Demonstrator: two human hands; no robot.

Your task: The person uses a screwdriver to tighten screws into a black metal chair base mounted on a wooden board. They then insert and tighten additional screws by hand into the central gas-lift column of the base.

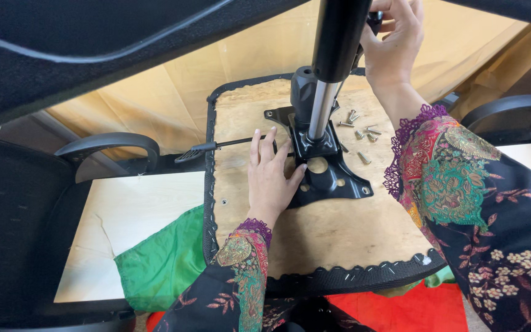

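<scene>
An upturned chair seat (pixel 327 237) shows its bare plywood underside with a black fabric rim. A black metal mounting plate (pixel 327 175) lies on it, and a gas-lift cylinder (pixel 330 74), black above and chrome below, stands upright in the plate. My left hand (pixel 271 175) rests flat on the wood, fingers spread, touching the plate's left edge. My right hand (pixel 391 43) is up near the top of the cylinder, fingers curled on a small black part beside it. Several loose silver bolts (pixel 361 130) lie on the wood right of the plate.
A black adjustment lever (pixel 216 146) sticks out left from the plate. Black chair armrests sit at left (pixel 109 144) and right (pixel 511 106). Green cloth (pixel 161 261) and red cloth (pixel 401 310) lie under the seat. A dark mesh chair back (pixel 62 49) overhangs the upper left.
</scene>
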